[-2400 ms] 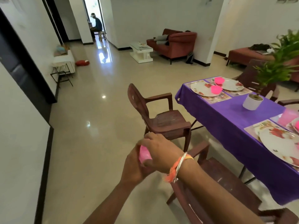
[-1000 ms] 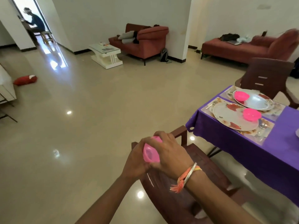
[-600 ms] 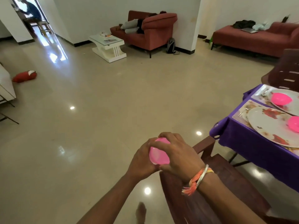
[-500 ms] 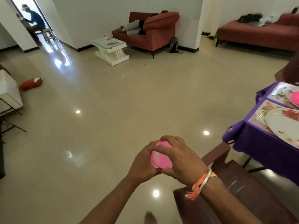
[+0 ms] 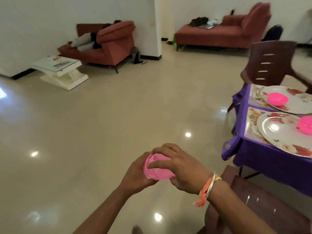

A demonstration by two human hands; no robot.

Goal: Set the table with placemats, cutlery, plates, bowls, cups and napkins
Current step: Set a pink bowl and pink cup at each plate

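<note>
Glossy beige floor tiles [image 5: 101, 124] fill most of the head view and mirror the ceiling lights. Against the far white wall stand a red upholstered armchair-sofa [image 5: 109, 46], with someone lying on it, and a low white coffee table [image 5: 59, 70] just in front of it. A long red chaise [image 5: 219, 34] with dark and pale things dumped on its seat stands further right. Over open floor, near the bottom centre, the left hand [image 5: 136, 173] and right hand [image 5: 182, 168] both hold one small pink plastic cup [image 5: 157, 169]. The left cups it from underneath and the right curls its fingers over the top. The cup lies tilted, its rim towards the left. An orange thread band and silver bangle [image 5: 207, 188] circle the right wrist. At the right edge is the table's corner under a purple tablecloth [image 5: 263, 162]. It carries two floral placemats [image 5: 251, 119], each under a white flowered plate [image 5: 278, 130], and each plate holds a bright pink bowl [image 5: 277, 99]. A dark brown plastic chair [image 5: 263, 208] stands between the person's right arm and the table, and a second brown slatted chair [image 5: 268, 65] stands beyond the far corner.
</note>
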